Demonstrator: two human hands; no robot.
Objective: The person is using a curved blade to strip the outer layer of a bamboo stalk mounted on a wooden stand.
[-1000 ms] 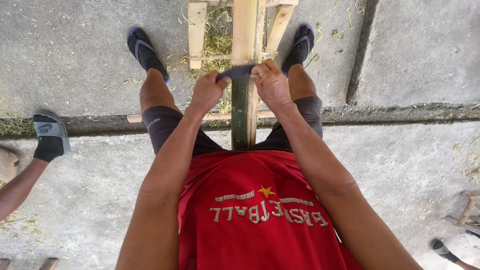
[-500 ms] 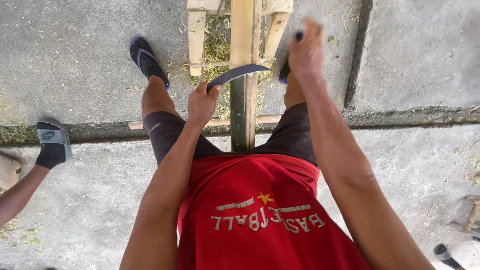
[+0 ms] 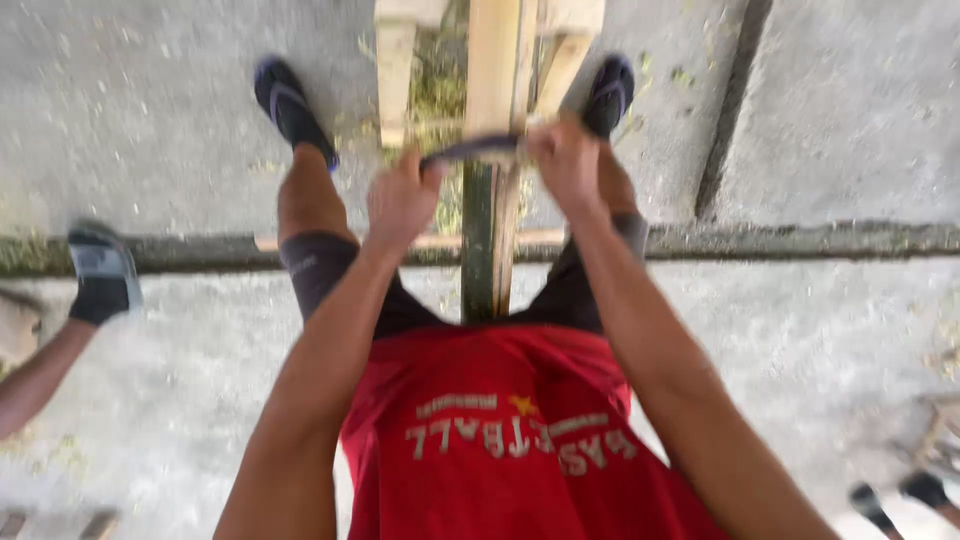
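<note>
I sit astride a wooden frame (image 3: pixel 492 70) with a green bamboo pole (image 3: pixel 478 240) lying along it between my legs. A dark curved blade (image 3: pixel 470 150) lies crosswise over the pole. My left hand (image 3: pixel 400 195) grips the blade's left end and my right hand (image 3: pixel 565 160) grips its right end. Both hands are closed tight, held level just above the pole. The view is blurred by motion.
My feet in dark sandals (image 3: pixel 292 105) rest on the concrete floor either side of the frame. Another person's leg and sandalled foot (image 3: pixel 98 270) are at the left edge. A concrete step edge (image 3: pixel 800 240) runs across. Green shavings lie under the frame.
Half a second ago my right hand was raised far forward with the blade tilted up. Now it has come back down, and the blade lies level across the pole again.
</note>
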